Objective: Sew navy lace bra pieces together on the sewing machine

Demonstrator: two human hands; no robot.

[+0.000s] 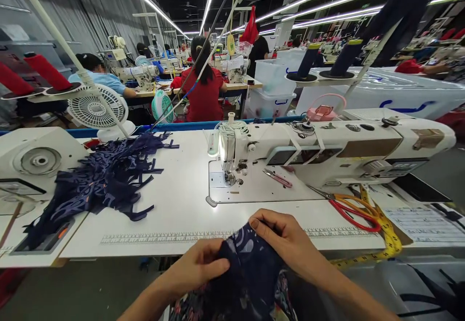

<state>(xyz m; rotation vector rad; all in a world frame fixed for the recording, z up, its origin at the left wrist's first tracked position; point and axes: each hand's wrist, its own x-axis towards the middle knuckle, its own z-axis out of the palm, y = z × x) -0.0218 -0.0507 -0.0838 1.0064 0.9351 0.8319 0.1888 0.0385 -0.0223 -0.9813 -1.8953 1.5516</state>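
A piece of dark navy patterned fabric (250,263) hangs between my two hands at the front edge of the sewing table. My left hand (203,265) pinches its left side, the thumb lying on top. At the upper right corner, my right hand (283,236) grips the cloth between thumb and fingers. Beyond my hands stands a white sewing machine (327,141), its lamp lit over the needle plate (220,180). To the left lies a heap of navy patterned fabric pieces (98,175) with loose strips.
Pink-handled thread snips (278,178) lie on the machine bed. Right of them are scissors with red and orange handles (354,209) and a yellow tape measure (390,233). A printed ruler (156,238) runs along the table. A person in red (203,90) sits ahead, beyond a white fan (98,107).
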